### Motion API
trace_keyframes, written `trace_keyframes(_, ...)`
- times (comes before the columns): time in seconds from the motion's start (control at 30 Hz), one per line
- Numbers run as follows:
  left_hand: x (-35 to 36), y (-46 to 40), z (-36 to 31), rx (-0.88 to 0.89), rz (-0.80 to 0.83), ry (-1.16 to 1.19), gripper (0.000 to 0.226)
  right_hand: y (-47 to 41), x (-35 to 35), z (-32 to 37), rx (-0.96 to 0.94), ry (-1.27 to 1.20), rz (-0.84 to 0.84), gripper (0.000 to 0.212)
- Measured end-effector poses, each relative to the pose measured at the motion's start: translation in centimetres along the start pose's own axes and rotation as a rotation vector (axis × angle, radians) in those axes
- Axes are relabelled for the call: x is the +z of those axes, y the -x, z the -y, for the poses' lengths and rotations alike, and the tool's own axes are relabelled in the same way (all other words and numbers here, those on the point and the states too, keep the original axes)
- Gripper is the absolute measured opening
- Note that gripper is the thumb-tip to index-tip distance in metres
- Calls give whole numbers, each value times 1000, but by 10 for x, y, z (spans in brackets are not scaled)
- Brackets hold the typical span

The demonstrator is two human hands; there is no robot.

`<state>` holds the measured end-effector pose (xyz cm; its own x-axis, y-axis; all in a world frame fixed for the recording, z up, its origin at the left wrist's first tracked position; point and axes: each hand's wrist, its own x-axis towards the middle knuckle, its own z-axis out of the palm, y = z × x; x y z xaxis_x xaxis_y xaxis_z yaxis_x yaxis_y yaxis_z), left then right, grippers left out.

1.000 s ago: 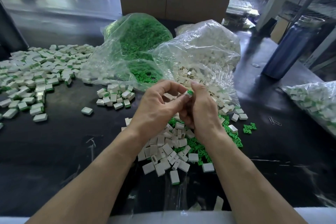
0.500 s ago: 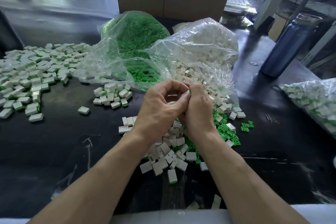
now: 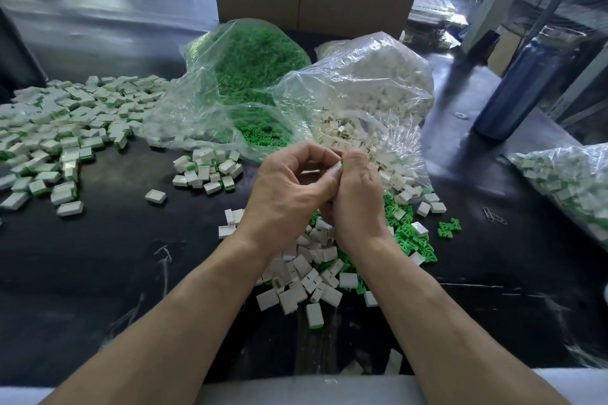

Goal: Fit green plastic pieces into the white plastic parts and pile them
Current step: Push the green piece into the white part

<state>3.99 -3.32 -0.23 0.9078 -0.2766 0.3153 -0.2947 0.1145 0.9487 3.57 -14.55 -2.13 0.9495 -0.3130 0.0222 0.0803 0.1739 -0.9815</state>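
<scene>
left hand (image 3: 289, 194), right hand (image 3: 357, 197) pinching green piece (image 3: 340, 162)

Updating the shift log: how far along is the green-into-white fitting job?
Done: a big pile of fitted parts lies far left, a smaller heap nearer. In hand: the left hand and right hand pinch one piece together, a sliver of green showing at the fingertips. Left: loose white parts and green pieces below the hands, plus a bag of green pieces and a bag of white parts, both well filled.
</scene>
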Motion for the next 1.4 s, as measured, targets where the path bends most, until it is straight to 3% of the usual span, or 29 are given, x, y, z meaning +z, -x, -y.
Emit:
trace_keyframes(0.27, 0, 0, 1, -9, 1, -8, 8, 3, 2, 2, -26, -23, 14, 49)
trace_keyframes(0.53, -5, -4, 3, -17, -27, -78, 5, 7, -6, 13, -29, 35, 31, 66)
trace_keyframes(0.9, -37, -11, 10, -157, -171, -542, 7, 4, -17, 16, -146, 371, -7, 42)
trace_keyframes(1.07, -67, -16, 8, -219, -310, -861, 6, 4, -18, 15, -107, 492, 15, 41)
trace_keyframes(1.2, -87, -23, 9, -366, -367, -983, 17, 3, -21, 14, -103, 596, 12, 42)
trace_keyframes(1.27, -90, -24, 10, -385, -382, -1038, 7, 2, -22, 14, -89, 608, 0, 43)
trace_keyframes(1.4, -94, -26, 15, -410, -394, -1082, 10, 1, -23, 14, -80, 626, -22, 44)
